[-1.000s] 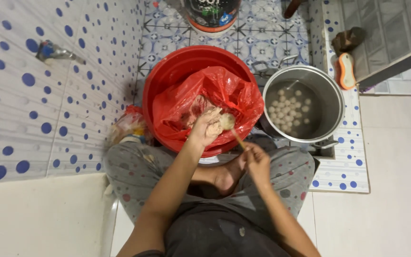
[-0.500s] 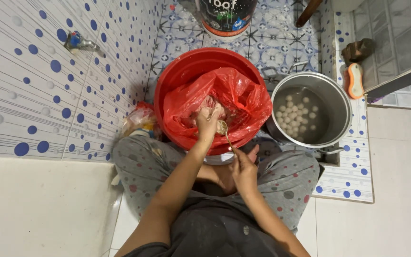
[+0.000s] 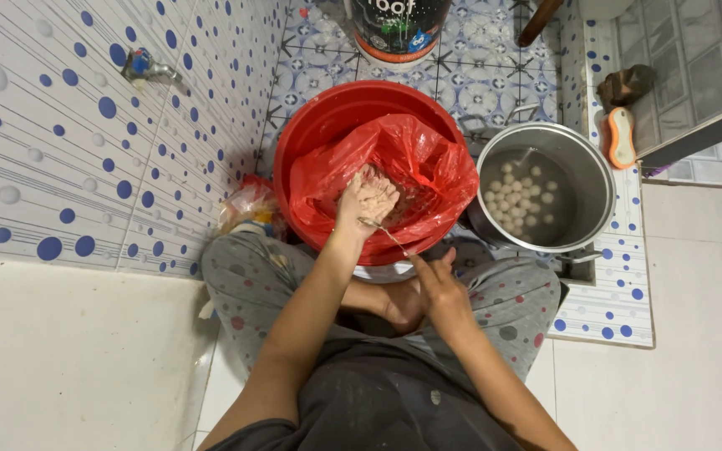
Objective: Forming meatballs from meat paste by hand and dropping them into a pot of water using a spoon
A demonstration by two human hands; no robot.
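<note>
Pale pink soft paste (image 3: 375, 190) heaped in red plastic bag (image 3: 390, 175), lining round red plastic basin (image 3: 319, 125) on patterned tiled floor (image 3: 478, 79). Left hand (image 3: 365, 200) closed around lump of paste, squeezing it above bag. Right hand (image 3: 438, 280) lower, near knees, fingers pinched on thin metal spoon (image 3: 386, 234) whose tip reaches up to left fist. Just right of basin, touching it: round steel pot (image 3: 599, 179) of water with small pale balls (image 3: 516, 200) floating. Orange scrub brush (image 3: 622, 136) beyond pot. Black paint bucket (image 3: 399, 29) behind basin.
</note>
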